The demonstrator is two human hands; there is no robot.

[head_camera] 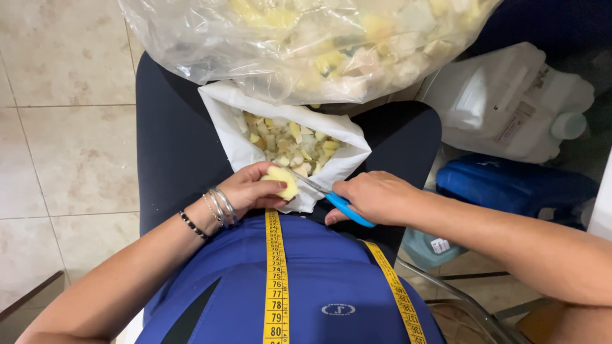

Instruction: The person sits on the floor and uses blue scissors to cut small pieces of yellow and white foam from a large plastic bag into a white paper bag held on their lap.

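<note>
Head view: a yellow foam piece (282, 181) is gripped in the left hand (250, 189) and blue-handled scissors (338, 202) are clasped in the right hand (375, 196), just above a white bag (237, 143) of foam bits

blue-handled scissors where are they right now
In the head view, the blue-handled scissors sit centre frame in the right hand, blades pointing left to the yellow foam piece held by the left hand, just below the white bag.

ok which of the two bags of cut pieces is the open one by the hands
The small white bag on the lap, top open beside both hands. The big clear bag lies behind it, farther away.
</note>
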